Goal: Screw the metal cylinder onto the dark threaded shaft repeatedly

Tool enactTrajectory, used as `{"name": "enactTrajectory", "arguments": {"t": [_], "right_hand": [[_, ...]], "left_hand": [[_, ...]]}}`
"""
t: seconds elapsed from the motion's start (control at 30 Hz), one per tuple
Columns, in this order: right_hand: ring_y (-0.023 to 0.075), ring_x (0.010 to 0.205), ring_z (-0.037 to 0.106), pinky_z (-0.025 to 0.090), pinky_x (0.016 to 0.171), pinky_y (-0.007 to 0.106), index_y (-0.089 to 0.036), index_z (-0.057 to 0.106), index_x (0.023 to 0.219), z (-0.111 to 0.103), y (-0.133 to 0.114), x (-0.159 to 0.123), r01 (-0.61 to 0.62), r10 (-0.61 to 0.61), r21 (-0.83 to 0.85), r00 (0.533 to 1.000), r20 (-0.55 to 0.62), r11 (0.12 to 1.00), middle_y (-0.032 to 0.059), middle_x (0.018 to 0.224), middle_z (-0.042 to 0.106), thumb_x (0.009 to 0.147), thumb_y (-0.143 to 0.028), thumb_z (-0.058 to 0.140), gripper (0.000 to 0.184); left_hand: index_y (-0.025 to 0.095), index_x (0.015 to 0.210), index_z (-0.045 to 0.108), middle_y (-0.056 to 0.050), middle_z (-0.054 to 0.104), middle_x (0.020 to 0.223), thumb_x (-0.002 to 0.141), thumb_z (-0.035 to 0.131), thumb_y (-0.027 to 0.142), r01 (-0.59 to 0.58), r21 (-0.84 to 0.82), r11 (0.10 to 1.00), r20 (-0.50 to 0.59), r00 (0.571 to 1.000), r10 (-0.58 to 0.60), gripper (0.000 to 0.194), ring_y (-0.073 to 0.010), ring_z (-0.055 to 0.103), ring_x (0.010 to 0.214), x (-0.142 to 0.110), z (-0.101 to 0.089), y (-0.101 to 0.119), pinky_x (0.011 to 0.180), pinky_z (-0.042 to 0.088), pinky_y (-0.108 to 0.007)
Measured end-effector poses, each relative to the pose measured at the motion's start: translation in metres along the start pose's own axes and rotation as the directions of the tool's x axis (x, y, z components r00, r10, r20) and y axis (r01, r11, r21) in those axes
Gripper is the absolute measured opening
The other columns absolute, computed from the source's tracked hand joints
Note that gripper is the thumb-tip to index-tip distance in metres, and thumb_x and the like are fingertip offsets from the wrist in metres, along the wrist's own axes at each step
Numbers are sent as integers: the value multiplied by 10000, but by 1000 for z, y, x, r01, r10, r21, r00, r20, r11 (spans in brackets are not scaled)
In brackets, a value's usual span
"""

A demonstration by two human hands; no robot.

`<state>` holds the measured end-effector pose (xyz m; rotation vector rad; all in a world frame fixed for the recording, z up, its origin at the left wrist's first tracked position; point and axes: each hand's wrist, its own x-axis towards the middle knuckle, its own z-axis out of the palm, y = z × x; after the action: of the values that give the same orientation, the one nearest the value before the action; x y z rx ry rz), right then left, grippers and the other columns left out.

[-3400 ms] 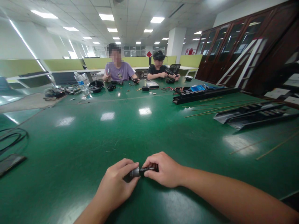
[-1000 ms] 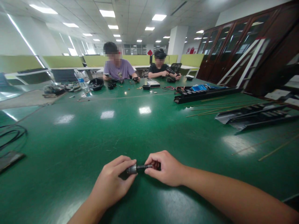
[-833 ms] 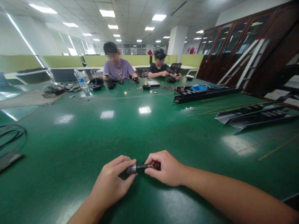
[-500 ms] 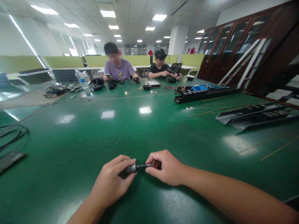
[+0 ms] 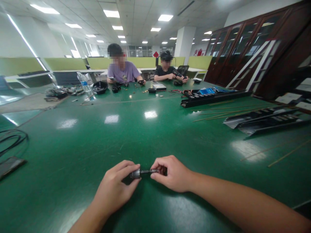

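Low in the middle of the head view, my left hand (image 5: 116,187) is closed around a dark grey metal cylinder (image 5: 136,173), thumb and fingers gripping its sides. A thin dark shaft (image 5: 145,172) sticks out of the cylinder to the right, in line with it. At the shaft's far end, my right hand (image 5: 171,174) pinches a ribbed dark tip (image 5: 154,171) between thumb and curled fingers. Both hands are just over the green tabletop (image 5: 136,136). My left palm hides the cylinder's back end, and I cannot make out exactly what kind of part it is.
Black metal channels (image 5: 262,121) and thin brass-coloured rods (image 5: 218,115) lie to the right. A black cable (image 5: 12,139) and a dark flat object (image 5: 11,166) are at left. Across the table, two people handle small parts, near a plastic bottle (image 5: 84,82) and black trays (image 5: 100,87).
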<state>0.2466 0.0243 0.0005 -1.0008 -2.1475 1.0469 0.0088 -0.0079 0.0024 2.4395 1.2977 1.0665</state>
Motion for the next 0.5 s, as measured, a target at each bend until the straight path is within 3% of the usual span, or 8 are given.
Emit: {"name": "enactTrajectory", "arguments": {"t": [0.5], "right_hand": [[115,604,590,449,586,223,-148,693,874,0,-1,0,-7,7,0,1000,-1,1000,8,692,657,826,-280,659,144]], "left_hand": [[254,1067,704,-21,690,986,829,675,182,16,-5,1000,8,1000,-16,250,-138,679,856,-1,-3,-2,768,557,-222]]}}
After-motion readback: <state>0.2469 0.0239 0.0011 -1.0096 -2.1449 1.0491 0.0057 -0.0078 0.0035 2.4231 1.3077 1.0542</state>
